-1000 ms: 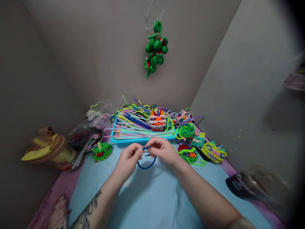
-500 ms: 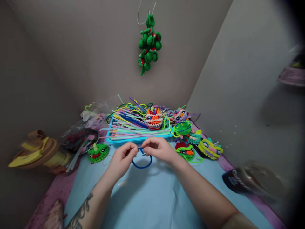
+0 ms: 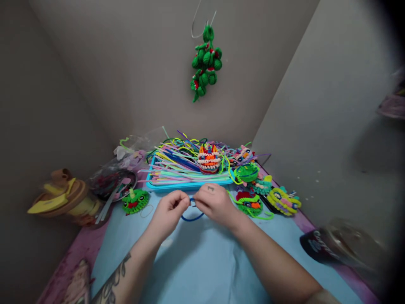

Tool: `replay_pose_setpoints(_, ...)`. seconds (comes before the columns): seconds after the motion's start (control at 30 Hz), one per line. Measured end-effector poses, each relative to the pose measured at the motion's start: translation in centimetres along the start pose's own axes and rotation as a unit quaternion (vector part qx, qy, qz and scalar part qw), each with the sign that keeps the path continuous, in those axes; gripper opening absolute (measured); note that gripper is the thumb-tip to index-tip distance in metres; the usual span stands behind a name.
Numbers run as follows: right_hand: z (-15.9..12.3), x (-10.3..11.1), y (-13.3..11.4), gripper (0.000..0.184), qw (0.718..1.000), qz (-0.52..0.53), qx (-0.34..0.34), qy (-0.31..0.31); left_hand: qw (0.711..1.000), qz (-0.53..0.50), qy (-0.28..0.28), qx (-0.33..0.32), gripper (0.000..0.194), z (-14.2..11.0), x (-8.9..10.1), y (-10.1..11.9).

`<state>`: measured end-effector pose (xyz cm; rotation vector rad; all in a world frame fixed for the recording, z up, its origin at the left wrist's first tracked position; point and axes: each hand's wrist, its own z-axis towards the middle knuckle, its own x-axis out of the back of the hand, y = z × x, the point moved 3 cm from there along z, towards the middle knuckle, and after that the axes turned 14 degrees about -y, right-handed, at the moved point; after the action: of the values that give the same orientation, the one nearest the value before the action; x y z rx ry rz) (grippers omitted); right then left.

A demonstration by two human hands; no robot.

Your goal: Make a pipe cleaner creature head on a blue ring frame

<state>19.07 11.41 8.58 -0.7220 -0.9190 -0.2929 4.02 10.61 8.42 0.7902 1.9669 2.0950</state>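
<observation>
A dark blue pipe cleaner [image 3: 193, 219] bent into a loop hangs between my two hands above the blue table cover. My left hand [image 3: 171, 212] pinches it between thumb and forefinger on the left. Just to the right, my right hand [image 3: 217, 204] is closed on the same pipe cleaner, its back turned up and hiding part of the loop. The fingertips of both hands are very near each other. Behind them stands a light blue tray [image 3: 190, 186] of loose pipe cleaners in many colours, with an orange and white lion-like head [image 3: 209, 159] on its right part.
A green horned pipe-cleaner head [image 3: 136, 201] lies left of my hands. More finished heads, among them a yellow one [image 3: 284, 200], line the right side. A lidded coffee cup [image 3: 319, 245] is at the right edge. Green figures [image 3: 207, 63] hang on the wall.
My right hand has turned over, back upward, and now covers more of the loop. My left hand keeps its pinch. The whole view has shifted slightly.
</observation>
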Motion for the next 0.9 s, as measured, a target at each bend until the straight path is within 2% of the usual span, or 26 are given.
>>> replay_pose_setpoints(0.1,-0.5,-0.2,-0.4,0.017,0.989,-0.133,0.048,0.036,0.977,-0.194,-0.038,0.074,0.025,0.1,-0.8,-0.9)
replay_pose_setpoints(0.17,-0.5,-0.4,-0.3,0.015,0.990,-0.124,0.035,0.060,0.969,-0.232,-0.036,0.082,0.026,0.2,-1.0,-1.1)
replay_pose_setpoints(0.27,-0.1,-0.3,0.1,0.010,0.994,-0.004,-0.051,0.093,0.989,-0.144,0.002,0.041,0.026,0.3,-0.4,-0.7)
replay_pose_setpoints(0.37,0.4,-0.2,0.7,0.007,0.976,0.161,-0.129,0.070,0.998,0.031,0.044,-0.020,0.024,0.1,0.2,0.1)
replay_pose_setpoints(0.43,0.6,-0.5,1.0,0.005,0.951,0.271,-0.145,0.033,0.988,0.130,0.054,-0.054,0.022,-0.1,0.4,0.4)
replay_pose_setpoints(0.5,0.6,-1.0,1.5,0.011,0.911,0.382,-0.154,0.005,0.977,0.193,0.052,-0.078,0.020,-0.2,0.3,0.6)
replay_pose_setpoints(0.6,0.4,-1.9,2.1,0.020,0.846,0.506,-0.170,-0.009,0.967,0.233,0.041,-0.095,0.018,-0.3,0.2,0.7)
replay_pose_setpoints(0.67,0.3,-2.2,2.3,0.020,0.832,0.527,-0.173,-0.004,0.969,0.225,0.037,-0.092,0.017,-0.3,0.2,0.7)
replay_pose_setpoints(0.7,0.4,-2.1,2.2,0.018,0.841,0.514,-0.169,0.003,0.973,0.209,0.037,-0.086,0.018,-0.2,0.2,0.8)
replay_pose_setpoints(0.77,0.4,-1.5,1.9,0.012,0.878,0.453,-0.148,0.030,0.988,0.141,0.034,-0.060,0.021,-0.1,0.2,0.7)
replay_pose_setpoints(0.83,0.5,-0.7,1.3,0.006,0.922,0.367,-0.113,0.057,1.000,0.019,0.011,-0.014,0.023,0.0,0.2,0.4)
replay_pose_setpoints(0.9,0.4,0.0,0.7,0.005,0.953,0.287,-0.071,0.071,0.989,-0.137,-0.032,0.046,0.024,0.0,0.1,-0.2)
